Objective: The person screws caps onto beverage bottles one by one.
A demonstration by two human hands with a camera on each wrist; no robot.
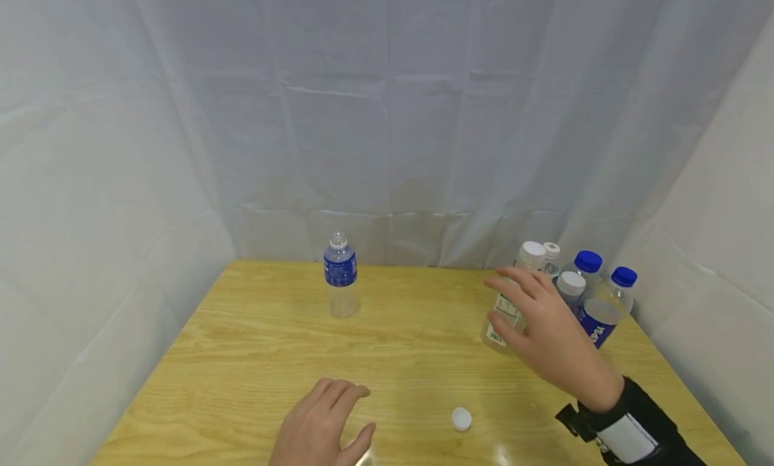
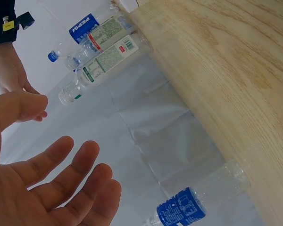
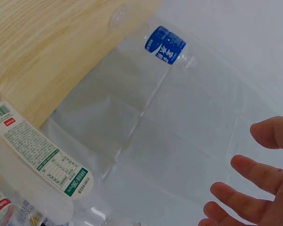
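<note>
My left hand (image 1: 320, 422) hovers over the near part of the wooden table, fingers relaxed and apart, holding nothing. In the left wrist view, its fingers (image 2: 85, 155) curve loosely in the air. The right hand (image 1: 544, 325) is at the group of bottles on the right, fingers spread. It overlaps a clear bottle with a white-and-green label (image 1: 497, 328) in the head view. From the right wrist, a gap shows between the fingers (image 3: 247, 169) and that bottle's label (image 3: 42, 150). A small white cap (image 1: 461, 419) lies on the table between the hands.
An uncapped clear bottle with a blue label (image 1: 340, 268) stands alone near the back edge. Several other bottles, including a blue-capped Pepsi bottle (image 1: 605, 308), cluster behind the right hand. White sheeting (image 1: 387, 150) surrounds the wooden table (image 1: 242, 358) at the back and sides.
</note>
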